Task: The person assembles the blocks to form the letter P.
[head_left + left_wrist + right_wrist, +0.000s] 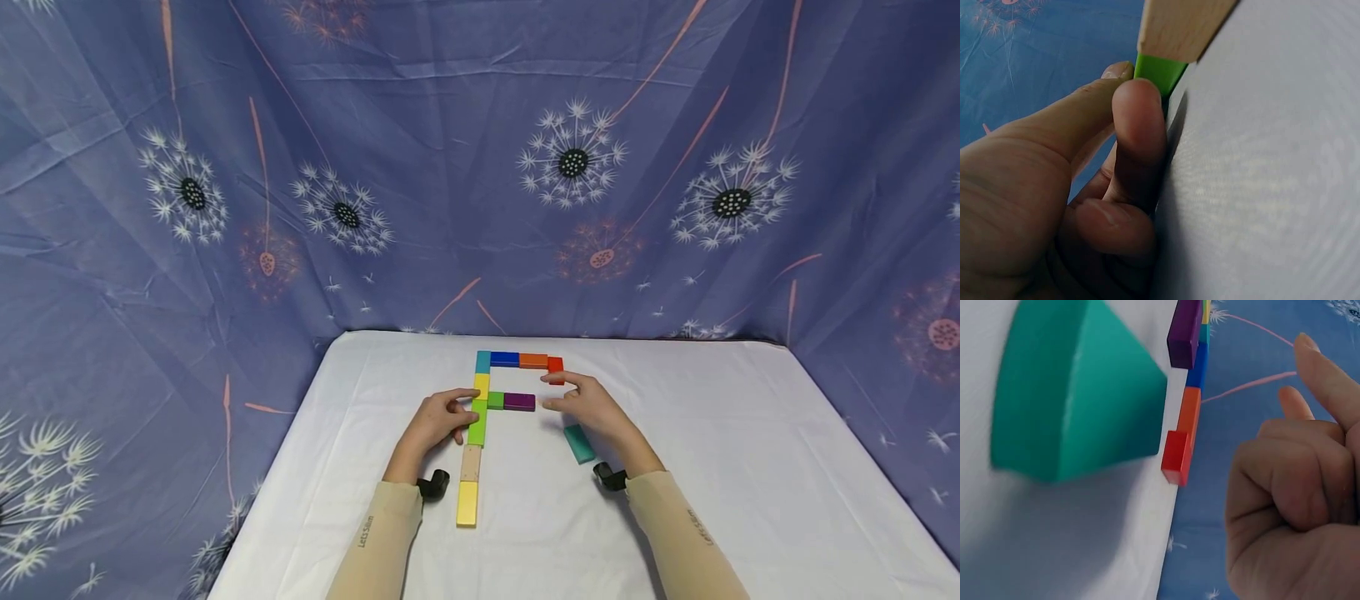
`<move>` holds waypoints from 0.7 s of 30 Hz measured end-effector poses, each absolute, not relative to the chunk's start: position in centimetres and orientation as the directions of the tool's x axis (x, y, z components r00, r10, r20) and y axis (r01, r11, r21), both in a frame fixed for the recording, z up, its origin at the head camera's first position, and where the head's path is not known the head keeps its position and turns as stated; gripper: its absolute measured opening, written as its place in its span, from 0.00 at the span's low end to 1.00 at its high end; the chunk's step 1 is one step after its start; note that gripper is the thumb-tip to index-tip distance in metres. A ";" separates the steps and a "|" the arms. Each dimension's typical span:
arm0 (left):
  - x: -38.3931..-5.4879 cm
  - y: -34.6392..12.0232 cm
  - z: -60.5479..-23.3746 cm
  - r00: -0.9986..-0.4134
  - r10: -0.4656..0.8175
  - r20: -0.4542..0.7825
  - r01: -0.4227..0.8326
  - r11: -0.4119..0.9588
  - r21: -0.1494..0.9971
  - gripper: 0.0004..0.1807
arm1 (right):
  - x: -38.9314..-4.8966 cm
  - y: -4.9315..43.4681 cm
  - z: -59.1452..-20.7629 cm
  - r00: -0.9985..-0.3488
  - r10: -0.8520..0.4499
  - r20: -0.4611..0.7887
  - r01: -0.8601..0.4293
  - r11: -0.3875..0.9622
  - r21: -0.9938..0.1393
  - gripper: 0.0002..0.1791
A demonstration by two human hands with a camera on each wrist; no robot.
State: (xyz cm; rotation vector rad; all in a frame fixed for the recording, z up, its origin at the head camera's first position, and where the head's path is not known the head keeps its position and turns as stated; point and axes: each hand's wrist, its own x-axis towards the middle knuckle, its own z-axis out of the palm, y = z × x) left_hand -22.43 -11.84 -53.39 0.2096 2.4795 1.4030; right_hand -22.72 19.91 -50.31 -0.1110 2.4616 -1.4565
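Flat coloured blocks form a joined figure on the white cloth. My left hand (438,417) is beside its long column, index fingertip at the yellow block (482,383) and thumb at the long green block (477,429); its other fingers bend inward. Above the cloth, my right hand (592,404) holds nothing. Its index finger points toward the red block (1175,456), its thumb toward the purple block (519,402), and the remaining fingers are curled in the right wrist view. Whether the right index touches the red block, I cannot tell. A loose teal block (579,444) lies below the right hand.
Below the green block, the column continues with a bare wooden block (470,463) and another yellow block (467,504). A light-blue block (483,362), dark-blue block (505,359) and orange block (533,361) form the top. A patterned blue curtain (450,167) hangs behind the table.
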 end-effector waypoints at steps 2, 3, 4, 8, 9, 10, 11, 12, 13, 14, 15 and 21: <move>-22.5 -11.9 -53.4 -0.949 0.263 -0.174 -0.014 0.515 0.857 0.26 | -22.6 20.3 -50.4 -0.955 -0.211 -0.207 0.085 0.476 -0.875 0.32; -22.5 -11.9 -53.4 -0.949 0.263 -0.173 -0.013 0.515 0.857 0.26 | -22.5 20.5 -50.4 -0.954 -0.215 -0.208 0.086 0.469 -0.879 0.32; -22.5 -12.0 -53.4 -0.950 0.263 -0.170 -0.011 0.515 0.857 0.26 | -22.4 20.7 -50.5 -0.953 -0.216 -0.210 0.089 0.463 -0.882 0.32; -22.5 -12.0 -53.5 -0.950 0.267 -0.159 0.000 0.512 0.859 0.26 | -22.0 21.5 -50.7 -0.951 -0.233 -0.203 0.080 0.450 -0.889 0.31; -22.5 -12.0 -53.5 -0.950 0.268 -0.158 0.002 0.512 0.859 0.26 | -21.9 21.8 -50.8 -0.950 -0.240 -0.202 0.075 0.451 -0.889 0.32; -22.5 -12.0 -53.6 -0.950 0.269 -0.157 0.003 0.511 0.860 0.26 | -21.8 22.0 -50.9 -0.948 -0.246 -0.202 0.072 0.452 -0.889 0.32; -22.6 -12.0 -53.6 -0.950 0.269 -0.158 0.001 0.510 0.860 0.26 | -21.7 22.3 -51.0 -0.946 -0.256 -0.201 0.066 0.454 -0.889 0.32; -22.6 -12.0 -53.6 -0.950 0.268 -0.160 -0.001 0.511 0.860 0.26 | -21.6 22.5 -51.1 -0.943 -0.263 -0.203 0.064 0.454 -0.889 0.32; -22.6 -12.0 -53.6 -0.950 0.267 -0.160 -0.001 0.512 0.859 0.26 | -21.6 22.8 -51.2 -0.940 -0.273 -0.206 0.063 0.454 -0.889 0.33; -22.6 -12.0 -53.6 -0.950 0.266 -0.161 -0.002 0.512 0.859 0.26 | -21.5 23.1 -51.3 -0.937 -0.279 -0.212 0.066 0.454 -0.889 0.33; -22.6 -12.0 -53.6 -0.951 0.266 -0.161 -0.002 0.513 0.858 0.26 | -21.4 23.3 -51.4 -0.933 -0.288 -0.217 0.067 0.453 -0.889 0.34; -22.6 -11.9 -53.6 -0.950 0.263 -0.166 -0.008 0.513 0.858 0.26 | -21.0 24.8 -52.0 -0.908 -0.343 -0.240 0.061 0.458 -0.887 0.35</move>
